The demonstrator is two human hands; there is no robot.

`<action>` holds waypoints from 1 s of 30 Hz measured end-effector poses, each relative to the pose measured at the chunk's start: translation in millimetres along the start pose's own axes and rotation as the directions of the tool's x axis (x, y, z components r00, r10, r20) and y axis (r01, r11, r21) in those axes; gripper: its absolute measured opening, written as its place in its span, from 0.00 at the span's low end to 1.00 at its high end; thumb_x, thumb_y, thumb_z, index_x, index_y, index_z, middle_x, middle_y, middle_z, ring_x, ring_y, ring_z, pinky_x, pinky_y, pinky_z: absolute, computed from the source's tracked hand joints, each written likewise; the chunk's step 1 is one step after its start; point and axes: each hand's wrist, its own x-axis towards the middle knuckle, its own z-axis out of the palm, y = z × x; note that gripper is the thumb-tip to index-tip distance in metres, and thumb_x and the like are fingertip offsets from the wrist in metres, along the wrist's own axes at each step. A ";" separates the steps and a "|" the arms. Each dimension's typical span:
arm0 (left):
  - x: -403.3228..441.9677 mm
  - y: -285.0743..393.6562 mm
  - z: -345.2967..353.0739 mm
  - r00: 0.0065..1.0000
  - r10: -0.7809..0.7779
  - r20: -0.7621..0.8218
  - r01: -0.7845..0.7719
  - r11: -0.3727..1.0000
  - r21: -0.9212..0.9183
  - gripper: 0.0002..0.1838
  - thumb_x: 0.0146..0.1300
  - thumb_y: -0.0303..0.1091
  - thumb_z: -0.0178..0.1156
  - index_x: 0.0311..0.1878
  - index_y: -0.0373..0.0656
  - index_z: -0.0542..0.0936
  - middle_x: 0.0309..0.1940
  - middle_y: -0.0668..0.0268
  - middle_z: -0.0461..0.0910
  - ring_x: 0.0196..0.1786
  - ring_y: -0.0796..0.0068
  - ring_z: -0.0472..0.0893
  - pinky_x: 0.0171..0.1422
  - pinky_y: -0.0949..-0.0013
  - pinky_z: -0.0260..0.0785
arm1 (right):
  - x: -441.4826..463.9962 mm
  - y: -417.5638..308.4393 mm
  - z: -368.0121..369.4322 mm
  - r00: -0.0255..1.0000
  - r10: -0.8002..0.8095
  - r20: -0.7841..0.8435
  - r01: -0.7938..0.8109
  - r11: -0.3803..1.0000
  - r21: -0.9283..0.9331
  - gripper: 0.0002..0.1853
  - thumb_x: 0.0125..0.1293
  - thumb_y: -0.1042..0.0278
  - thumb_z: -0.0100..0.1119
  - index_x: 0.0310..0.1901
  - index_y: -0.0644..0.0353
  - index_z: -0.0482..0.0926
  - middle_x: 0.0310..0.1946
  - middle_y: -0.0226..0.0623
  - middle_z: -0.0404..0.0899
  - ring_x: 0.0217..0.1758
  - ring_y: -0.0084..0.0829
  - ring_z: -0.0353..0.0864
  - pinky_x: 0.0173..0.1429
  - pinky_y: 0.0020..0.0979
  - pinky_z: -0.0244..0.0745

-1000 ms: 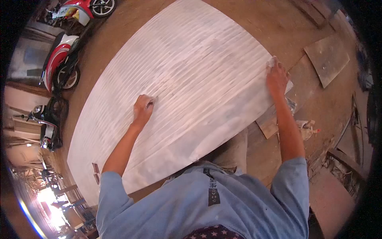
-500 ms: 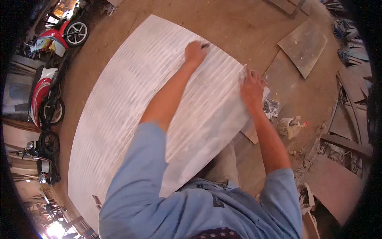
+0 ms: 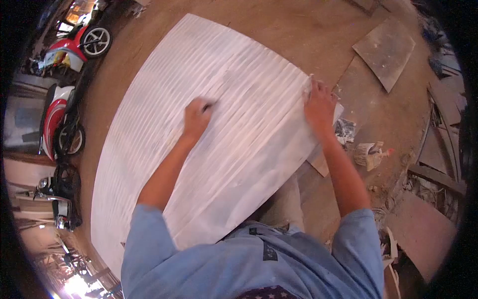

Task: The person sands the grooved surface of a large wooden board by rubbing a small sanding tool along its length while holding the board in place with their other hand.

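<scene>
A large white ribbed panel (image 3: 234,144) with long parallel grooves lies in front of me. My left hand (image 3: 197,118) is closed around a small dark object (image 3: 207,106) and is over the middle of the panel's face. Motion blur and my fingers hide most of that object, so its kind cannot be made out. At the panel's far right corner, my right hand (image 3: 320,107) grips the edge, with its fingers bent over the border.
Red-and-white motorbikes (image 3: 55,117) stand along the left. Right of the panel are a paintbrush (image 3: 371,155) and a flat grey board (image 3: 386,54) on the brown floor (image 3: 279,30). Scrap sheets (image 3: 420,231) are piled at the far right.
My left hand has slid back along the grooves, from near the panel's far edge toward its middle, still closed on the small dark object. My right hand stays at the corner.
</scene>
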 end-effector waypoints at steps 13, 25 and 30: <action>65.6 22.2 38.2 0.998 0.058 0.019 -0.058 0.998 -0.023 0.12 0.60 0.37 0.59 0.40 0.43 0.86 0.36 0.52 0.83 0.41 0.53 0.81 0.46 0.57 0.72 | -3.2 -3.2 -7.7 1.000 0.007 -0.023 -0.008 1.000 -0.029 0.27 0.70 0.54 0.52 0.67 0.55 0.66 0.56 0.42 0.75 0.61 0.43 0.73 0.65 0.51 0.62; 105.8 27.3 80.5 0.980 0.194 -0.046 -0.190 0.979 0.069 0.08 0.51 0.31 0.61 0.34 0.41 0.83 0.32 0.54 0.80 0.39 0.52 0.79 0.45 0.53 0.71 | 3.2 -1.5 -0.5 0.999 0.022 0.040 -0.019 0.997 -0.080 0.28 0.71 0.50 0.49 0.67 0.56 0.67 0.59 0.45 0.74 0.64 0.44 0.71 0.67 0.52 0.60; 201.2 78.8 134.6 0.989 0.132 -0.062 -0.131 0.991 0.027 0.12 0.52 0.35 0.57 0.33 0.38 0.83 0.34 0.48 0.81 0.43 0.47 0.80 0.47 0.50 0.72 | 7.8 -3.6 -11.0 0.993 0.051 0.110 -0.052 0.999 0.004 0.28 0.72 0.49 0.47 0.67 0.54 0.67 0.58 0.44 0.74 0.64 0.44 0.71 0.67 0.52 0.61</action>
